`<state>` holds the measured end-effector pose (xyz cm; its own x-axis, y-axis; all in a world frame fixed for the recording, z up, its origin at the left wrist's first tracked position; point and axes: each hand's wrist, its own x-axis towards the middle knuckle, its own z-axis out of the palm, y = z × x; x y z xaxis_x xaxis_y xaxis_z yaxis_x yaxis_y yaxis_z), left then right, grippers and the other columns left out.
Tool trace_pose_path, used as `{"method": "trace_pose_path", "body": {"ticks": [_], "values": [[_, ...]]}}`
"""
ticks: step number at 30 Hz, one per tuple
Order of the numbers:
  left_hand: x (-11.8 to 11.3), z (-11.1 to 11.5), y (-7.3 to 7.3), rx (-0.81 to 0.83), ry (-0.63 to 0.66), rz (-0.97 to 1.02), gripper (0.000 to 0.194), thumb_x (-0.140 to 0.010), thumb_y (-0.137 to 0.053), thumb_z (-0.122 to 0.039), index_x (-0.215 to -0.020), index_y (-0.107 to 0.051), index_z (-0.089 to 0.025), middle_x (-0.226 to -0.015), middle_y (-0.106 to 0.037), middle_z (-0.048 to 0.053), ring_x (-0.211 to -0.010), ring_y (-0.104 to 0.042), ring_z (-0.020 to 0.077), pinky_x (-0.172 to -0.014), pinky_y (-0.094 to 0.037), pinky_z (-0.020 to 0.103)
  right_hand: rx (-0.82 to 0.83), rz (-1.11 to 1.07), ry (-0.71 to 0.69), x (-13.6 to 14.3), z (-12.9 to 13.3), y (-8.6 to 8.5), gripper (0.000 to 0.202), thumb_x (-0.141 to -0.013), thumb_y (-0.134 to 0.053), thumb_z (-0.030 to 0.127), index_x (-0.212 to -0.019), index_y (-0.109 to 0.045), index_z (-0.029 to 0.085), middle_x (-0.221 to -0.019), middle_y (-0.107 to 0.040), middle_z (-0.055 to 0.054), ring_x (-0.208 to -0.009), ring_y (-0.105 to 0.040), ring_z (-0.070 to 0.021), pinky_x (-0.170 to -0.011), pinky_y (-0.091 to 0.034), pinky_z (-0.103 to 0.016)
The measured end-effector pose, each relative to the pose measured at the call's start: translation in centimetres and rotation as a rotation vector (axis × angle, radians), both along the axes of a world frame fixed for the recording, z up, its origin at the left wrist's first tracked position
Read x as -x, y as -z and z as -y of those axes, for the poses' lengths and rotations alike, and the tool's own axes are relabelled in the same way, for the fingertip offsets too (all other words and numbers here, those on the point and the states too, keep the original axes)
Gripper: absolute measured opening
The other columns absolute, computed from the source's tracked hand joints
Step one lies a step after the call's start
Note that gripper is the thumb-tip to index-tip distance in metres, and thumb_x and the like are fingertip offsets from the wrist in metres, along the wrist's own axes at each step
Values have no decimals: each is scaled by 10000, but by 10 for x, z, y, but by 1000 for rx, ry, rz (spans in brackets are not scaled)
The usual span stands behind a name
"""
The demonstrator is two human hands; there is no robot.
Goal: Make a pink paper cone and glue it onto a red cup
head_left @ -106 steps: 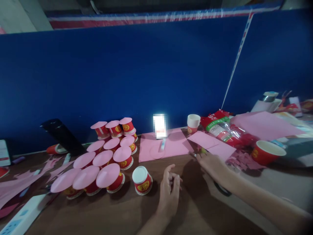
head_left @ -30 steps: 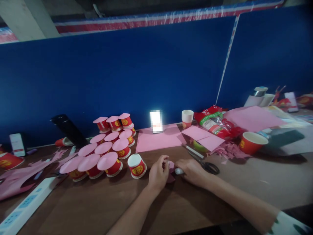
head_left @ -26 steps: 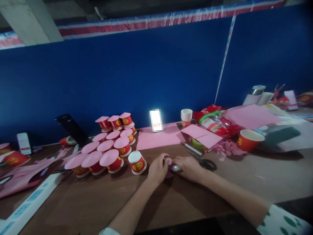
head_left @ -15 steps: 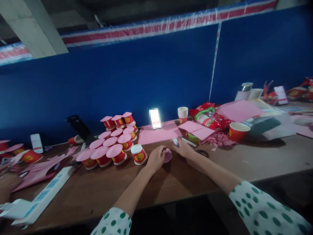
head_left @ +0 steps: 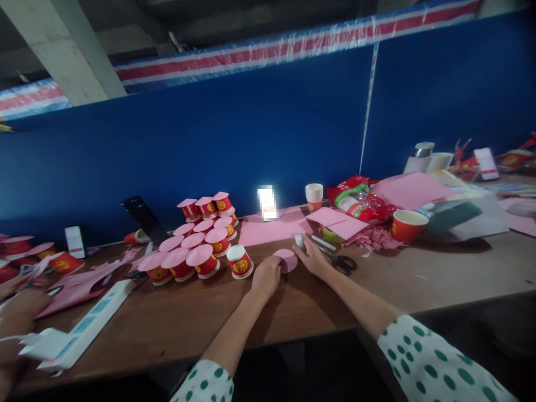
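In the middle of the head view, my left hand [head_left: 267,276] pinches the edge of a round pink paper disc [head_left: 287,261], whose flat face shows. To its right, my right hand [head_left: 315,258] is closed around a short white tube [head_left: 298,242] that looks like a glue stick, its end apart from the disc. Black-handled scissors [head_left: 344,264] lie just beyond that hand, near a white strip-like piece [head_left: 322,243]. Left of my left hand, a red paper cup [head_left: 240,262] stands upside down with its white base bare.
Several red cups topped with pink discs [head_left: 202,254] stand at the left. A power strip [head_left: 90,324] lies nearer, beside another person's hands [head_left: 25,296]. Pink sheets [head_left: 272,226], a red snack packet [head_left: 354,198], paper scraps [head_left: 372,239] and an upright cup [head_left: 408,225] lie behind and right.
The pink disc has turned, showing more of its face. My right hand has shifted slightly, uncovering more of the scissors. The whole view has moved a little.
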<state>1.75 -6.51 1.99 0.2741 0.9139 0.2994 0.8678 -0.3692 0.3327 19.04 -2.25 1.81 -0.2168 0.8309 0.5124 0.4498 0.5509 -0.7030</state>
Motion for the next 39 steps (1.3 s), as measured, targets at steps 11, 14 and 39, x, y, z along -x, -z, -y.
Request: {"method": "trace_pose_path", "body": {"ticks": [11, 14, 39], "values": [[10, -7, 2, -65, 83, 240, 345, -761, -379, -54, -1013, -587, -165, -1054, -624, 70, -1004, -551, 169, -922, -418, 355, 41, -34, 36, 0, 0, 1, 205, -730, -431, 166, -933, -401, 168, -777, -586, -38, -730, -566, -178, -736, -446, -315], [8, -9, 2, -116, 37, 313, 263, -804, -409, -136, -986, -597, -167, -1037, -625, 75, -993, -559, 180, -909, -428, 355, 59, -42, 27, 0, 1, -1, 176, -794, -429, 246, -949, -420, 164, -798, -596, -50, -719, -572, -179, -696, -451, -298], [-21, 1, 7, -24, 11, 924, 291, -782, -545, -367, -966, -538, -141, -758, -629, 43, -677, -603, 135, -626, -480, 245, 337, -513, -248, 5, 7, -10, 317, -671, -656, 431, -800, -539, 166, -578, -477, 46, -489, -417, -80, -446, -353, -195]]}}
